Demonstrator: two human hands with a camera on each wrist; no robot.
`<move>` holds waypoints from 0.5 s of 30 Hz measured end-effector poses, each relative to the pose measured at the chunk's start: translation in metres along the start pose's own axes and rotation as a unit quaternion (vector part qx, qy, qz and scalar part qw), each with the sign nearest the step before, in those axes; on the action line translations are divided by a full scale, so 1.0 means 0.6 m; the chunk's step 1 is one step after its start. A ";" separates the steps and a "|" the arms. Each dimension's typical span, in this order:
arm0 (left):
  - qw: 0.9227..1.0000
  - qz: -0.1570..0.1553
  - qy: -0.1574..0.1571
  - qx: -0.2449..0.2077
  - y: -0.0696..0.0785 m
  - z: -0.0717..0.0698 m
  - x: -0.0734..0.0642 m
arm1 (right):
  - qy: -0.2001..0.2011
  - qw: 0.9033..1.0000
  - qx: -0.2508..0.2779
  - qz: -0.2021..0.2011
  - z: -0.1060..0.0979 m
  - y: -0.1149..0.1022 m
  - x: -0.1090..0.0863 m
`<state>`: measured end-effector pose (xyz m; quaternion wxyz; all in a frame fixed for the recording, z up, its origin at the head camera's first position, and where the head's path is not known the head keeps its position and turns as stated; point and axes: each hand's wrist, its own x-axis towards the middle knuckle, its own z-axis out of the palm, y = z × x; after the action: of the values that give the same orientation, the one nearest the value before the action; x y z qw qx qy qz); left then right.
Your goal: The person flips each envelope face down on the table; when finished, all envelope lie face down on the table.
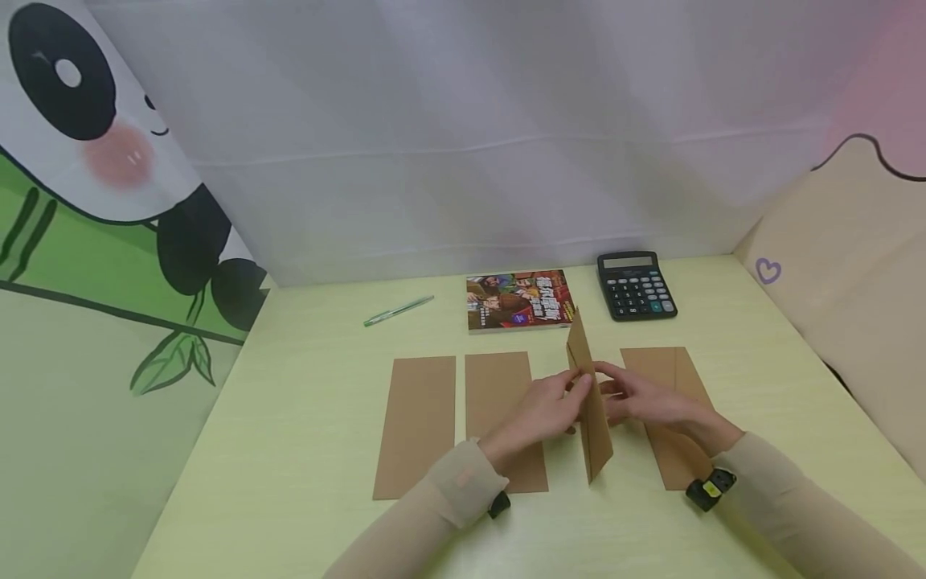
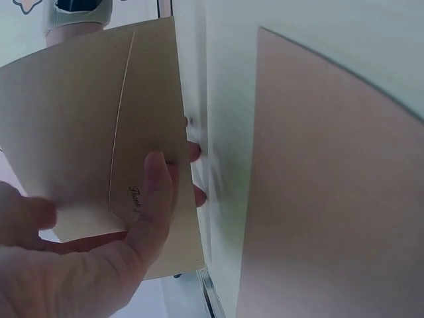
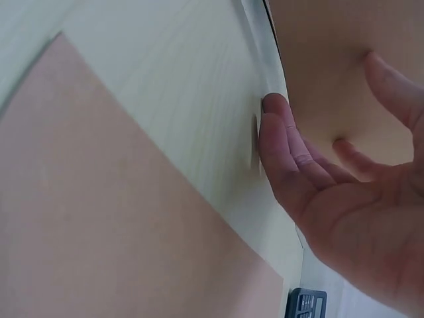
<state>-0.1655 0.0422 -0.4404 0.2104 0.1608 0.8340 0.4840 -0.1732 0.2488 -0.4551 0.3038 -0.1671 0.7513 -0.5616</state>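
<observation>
A brown kraft-paper envelope stands nearly upright on its long edge, between both hands. My left hand holds its left side; in the left wrist view one digit lies over the flap, beside small printed script. From the right, my right hand holds the back. Two of its fingertips touch the plain face in the right wrist view, while other fingers curl past the lower edge. Flat envelopes lie on the table: one at far left, one partly under my left arm, and one beneath my right wrist.
A comic-style book lies at the back middle of the pale table. Left of it is a green pen, and right of it a black calculator. A white cloth hangs behind the table.
</observation>
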 end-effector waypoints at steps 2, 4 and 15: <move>1.000 -0.004 0.003 -0.007 0.004 0.000 -0.002 | -0.005 1.000 0.011 -0.005 -0.001 0.000 0.000; 1.000 -0.007 0.007 -0.014 0.007 0.000 -0.004 | -0.006 1.000 0.014 -0.005 -0.002 -0.001 0.001; 0.989 0.043 0.043 -0.135 0.012 -0.006 -0.010 | 0.034 0.999 0.001 0.019 -0.001 -0.002 0.000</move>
<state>-0.1615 0.0403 -0.4315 0.1731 0.1452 0.7616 0.6073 -0.1734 0.2488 -0.4536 0.2890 -0.1338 0.7633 -0.5622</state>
